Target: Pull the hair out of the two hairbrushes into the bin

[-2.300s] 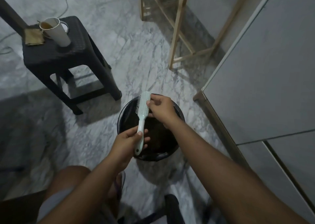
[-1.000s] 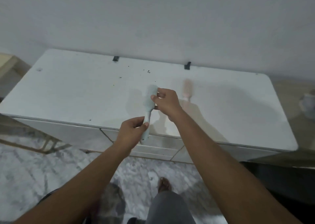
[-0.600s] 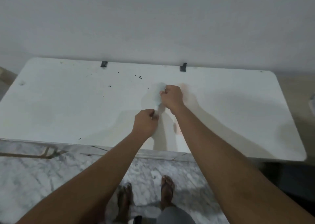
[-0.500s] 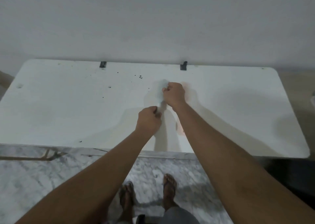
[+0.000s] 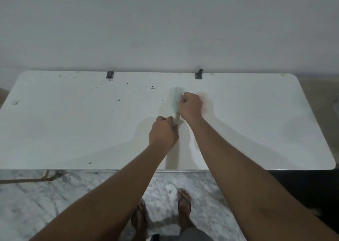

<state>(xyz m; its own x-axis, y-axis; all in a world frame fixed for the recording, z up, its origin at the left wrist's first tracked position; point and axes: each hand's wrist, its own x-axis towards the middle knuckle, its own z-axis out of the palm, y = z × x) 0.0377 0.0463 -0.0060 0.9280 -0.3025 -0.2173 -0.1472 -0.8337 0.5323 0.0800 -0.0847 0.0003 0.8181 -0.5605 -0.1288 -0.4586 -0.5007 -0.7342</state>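
Note:
A pale green hairbrush (image 5: 175,98) is held low over the white table (image 5: 73,123), bristles up, head pointing away from me. My left hand (image 5: 162,133) is closed around its handle. My right hand (image 5: 191,105) pinches at the right side of the brush head, fingers curled. A pink hairbrush (image 5: 206,103) lies on the table just right of my right hand, mostly hidden behind it and faint. The bin is out of view.
The white table stands against a plain wall, with two dark clips (image 5: 110,74) at its back edge and small dark specks (image 5: 152,88) on top. Marble floor and my sandalled feet (image 5: 184,202) are below the front edge. A wooden frame (image 5: 27,179) shows under the left side.
I have turned from the black bin on the floor to the white table. The green brush, still in both hands, has come down near the tabletop beside the pink brush.

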